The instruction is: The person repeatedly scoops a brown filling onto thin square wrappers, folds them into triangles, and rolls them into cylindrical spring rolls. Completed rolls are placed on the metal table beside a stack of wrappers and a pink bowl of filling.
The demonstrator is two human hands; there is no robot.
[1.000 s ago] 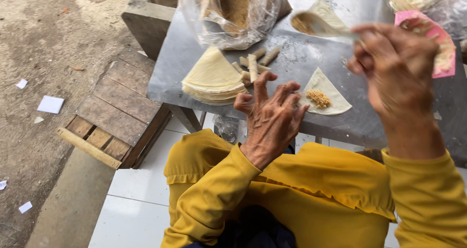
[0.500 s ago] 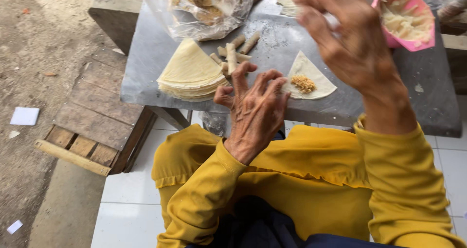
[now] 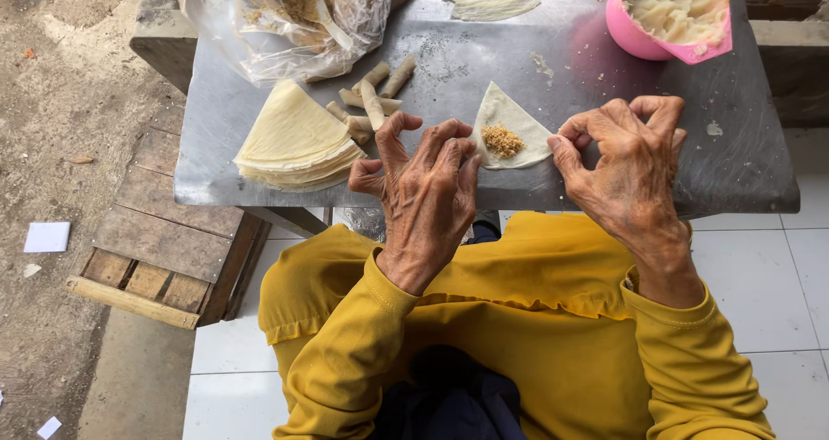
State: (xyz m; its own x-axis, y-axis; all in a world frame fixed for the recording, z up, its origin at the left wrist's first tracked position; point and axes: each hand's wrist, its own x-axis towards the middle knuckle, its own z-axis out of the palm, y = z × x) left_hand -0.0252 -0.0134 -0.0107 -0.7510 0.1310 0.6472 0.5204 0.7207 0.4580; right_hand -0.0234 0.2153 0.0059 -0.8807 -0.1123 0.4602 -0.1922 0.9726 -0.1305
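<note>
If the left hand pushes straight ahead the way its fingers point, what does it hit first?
Probably the filled triangular wrapper: the left hand points up the steel table toward its near corner. Depth is unclear.

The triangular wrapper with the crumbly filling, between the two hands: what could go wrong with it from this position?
1. The triangular wrapper lies close to the near edge of the metal table; a pull by the right hand, whose fingertips are at its corner, might drag it off.
2. The crumbly filling sits loose in a small heap, so it may scatter if the thin sheet is lifted or folded unevenly.
3. The left hand is near the finished rolls and could knock them.
</note>
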